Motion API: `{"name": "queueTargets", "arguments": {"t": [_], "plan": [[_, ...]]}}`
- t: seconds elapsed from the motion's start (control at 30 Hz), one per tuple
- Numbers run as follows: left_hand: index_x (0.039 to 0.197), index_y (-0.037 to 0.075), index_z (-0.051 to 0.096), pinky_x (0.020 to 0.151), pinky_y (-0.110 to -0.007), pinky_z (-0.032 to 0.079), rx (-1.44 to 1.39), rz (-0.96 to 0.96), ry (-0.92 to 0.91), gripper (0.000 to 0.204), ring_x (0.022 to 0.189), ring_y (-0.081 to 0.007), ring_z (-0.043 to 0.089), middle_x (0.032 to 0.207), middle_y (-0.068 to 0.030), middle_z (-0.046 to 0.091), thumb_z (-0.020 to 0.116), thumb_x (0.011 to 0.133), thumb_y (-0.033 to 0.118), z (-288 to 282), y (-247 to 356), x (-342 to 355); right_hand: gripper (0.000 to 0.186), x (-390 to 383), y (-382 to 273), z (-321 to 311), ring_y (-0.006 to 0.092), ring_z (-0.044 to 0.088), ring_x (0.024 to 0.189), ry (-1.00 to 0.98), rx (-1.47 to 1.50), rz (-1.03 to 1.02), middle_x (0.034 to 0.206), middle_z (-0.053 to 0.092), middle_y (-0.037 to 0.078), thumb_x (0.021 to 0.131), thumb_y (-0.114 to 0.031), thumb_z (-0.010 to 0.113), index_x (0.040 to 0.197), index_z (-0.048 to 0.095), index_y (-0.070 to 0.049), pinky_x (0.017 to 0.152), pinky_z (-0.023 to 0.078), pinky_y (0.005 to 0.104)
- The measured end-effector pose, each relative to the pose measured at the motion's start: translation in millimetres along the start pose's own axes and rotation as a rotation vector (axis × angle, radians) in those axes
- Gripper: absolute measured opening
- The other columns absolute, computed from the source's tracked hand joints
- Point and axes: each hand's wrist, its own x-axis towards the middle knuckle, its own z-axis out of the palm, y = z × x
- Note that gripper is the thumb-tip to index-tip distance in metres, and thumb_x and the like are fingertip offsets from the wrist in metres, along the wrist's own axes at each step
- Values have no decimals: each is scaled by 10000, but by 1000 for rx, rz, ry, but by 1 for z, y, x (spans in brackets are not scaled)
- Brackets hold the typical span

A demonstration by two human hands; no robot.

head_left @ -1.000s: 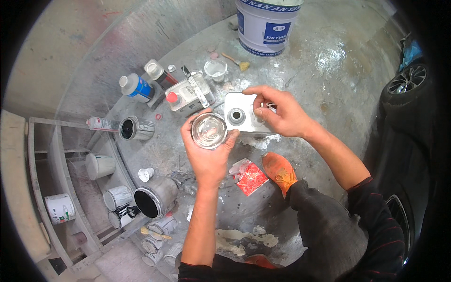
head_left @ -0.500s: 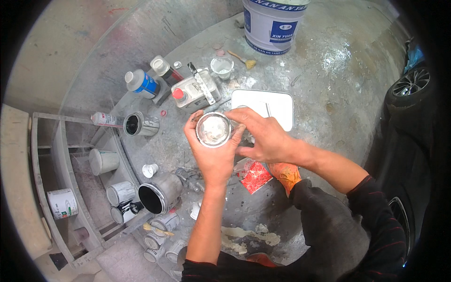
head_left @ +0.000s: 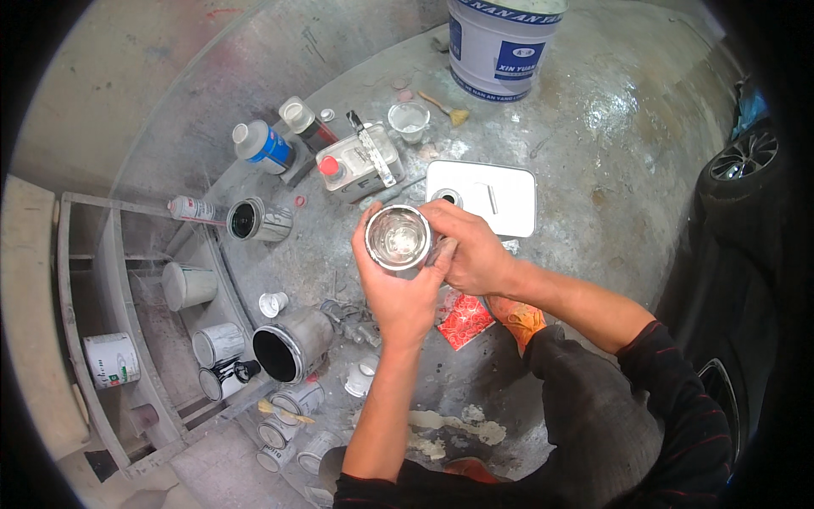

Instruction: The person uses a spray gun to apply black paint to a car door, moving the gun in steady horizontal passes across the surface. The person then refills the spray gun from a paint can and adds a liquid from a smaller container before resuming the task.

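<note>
A round metal can (head_left: 398, 238) with a shiny silvery inside is held up, its top facing me. My left hand (head_left: 392, 293) is wrapped round its left and near side. On the other side, my right hand (head_left: 476, 253) is closed against the can, some of its fingers hidden behind it. Just beyond the hands stands a white rectangular tin (head_left: 509, 199) with a round opening, partly covered by my right hand. A red-and-white patterned packet (head_left: 464, 321) lies below them on the floor.
A large white-and-blue bucket (head_left: 500, 51) stands at the far side. To the left are a red-capped metal tin (head_left: 360, 161), a clear cup (head_left: 409, 121), a dark-filled can (head_left: 259, 220) and a large dark-mouthed pot (head_left: 292, 346). A metal shelf (head_left: 127, 297) holds several cans. A car wheel (head_left: 744, 157) is at right.
Both hands and the can have shifted slightly right. My right hand has closed in against the can's side. The white tin's round opening now shows beside my fingers.
</note>
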Motion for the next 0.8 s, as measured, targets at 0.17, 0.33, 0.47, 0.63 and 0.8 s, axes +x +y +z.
{"name": "queueTargets", "arguments": {"t": [0.17,0.33,0.47,0.63,0.8], "plan": [[1522,-24,405,1121,-362,477,-31,2,-42,848,1323,-219,565,1444,-131,553,866,811,-20,-12,1,0,606,7,-3,-6,374,673,1170,-103,37,-13,1261,677,150,829,-17,741,1417,598,-47,978,560,424],[1497,-30,446,1112,-352,479,-44,-4,-63,774,1290,-208,587,1414,-123,574,835,828,-42,-13,1,3,601,4,-11,-25,355,682,1133,-108,-72,44,1256,678,151,855,-46,756,1434,599,-66,935,568,419],[1493,-24,455,1096,-349,487,-1,-33,-32,770,1269,-203,597,1395,-118,584,839,825,-41,-14,-5,8,533,-7,-14,-55,307,697,1062,-11,-142,112,1221,695,144,882,-89,781,1395,639,-78,864,576,377],[1489,-15,461,1076,-347,501,53,-22,-46,780,1257,-199,601,1383,-113,589,861,819,-21,-9,-15,20,410,-19,4,-81,277,701,991,147,-242,58,1166,718,132,904,-68,763,1307,689,-59,788,577,353],[1484,2,472,1064,-350,511,68,-22,-66,783,1244,-201,609,1381,-107,592,878,814,-5,-4,-18,28,382,-28,16,-88,280,703,976,184,-254,55,1146,718,138,907,-42,743,1285,697,-52,781,578,352]]}}
